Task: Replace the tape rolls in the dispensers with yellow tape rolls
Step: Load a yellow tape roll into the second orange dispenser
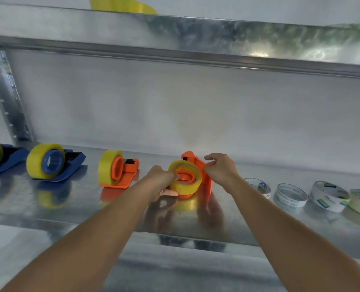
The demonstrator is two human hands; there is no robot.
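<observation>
My left hand grips the yellow tape roll on the hub of the orange dispenser, lying at about 12 o'clock on the shelf. My right hand pinches the dispenser's edge at 3 o'clock of the roll; I should hold the frame firm and press the roll squarely until it seats

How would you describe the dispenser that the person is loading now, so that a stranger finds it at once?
On the metal shelf stands a row of four dispensers. It is the orange dispenser at the right end, beside the loose white rolls. Unlike the other three, it stands tipped up, held by the right hand, while the left hand grips its yellow roll.
</observation>
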